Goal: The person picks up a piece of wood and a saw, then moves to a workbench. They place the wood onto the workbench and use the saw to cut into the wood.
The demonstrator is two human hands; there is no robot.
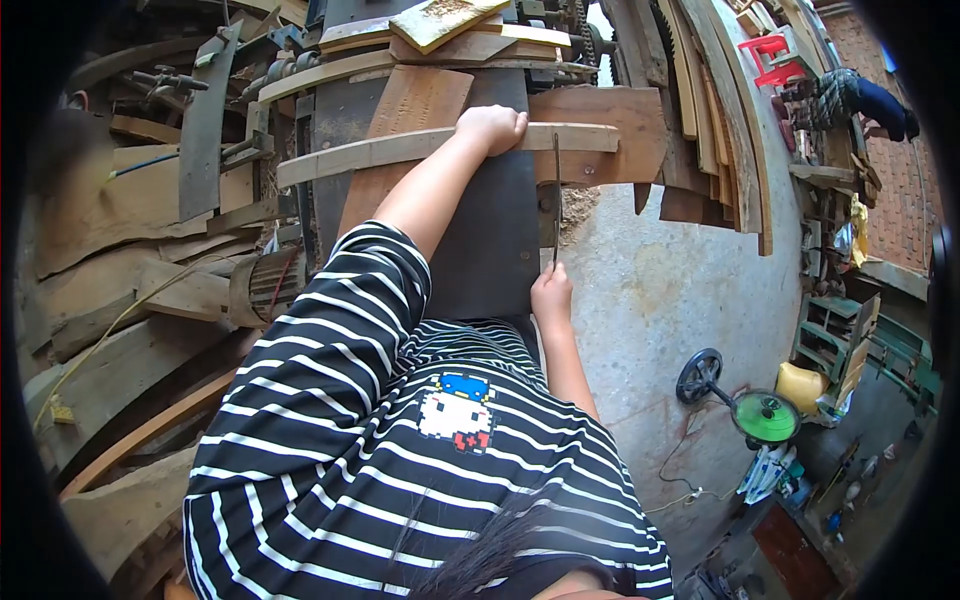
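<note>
Pressing down, left hand [490, 128] lies curled over curved wooden strip [440, 146] at 12 o'clock on dark table [490, 240]; right hand [551, 297] pinches thin metal blade [556, 200], pointing toward strip.

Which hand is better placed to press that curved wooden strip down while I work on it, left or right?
Probably the left hand: it already rests on the curved wooden strip across the machine table. The right hand is occupied, holding a thin blade upright.
</note>
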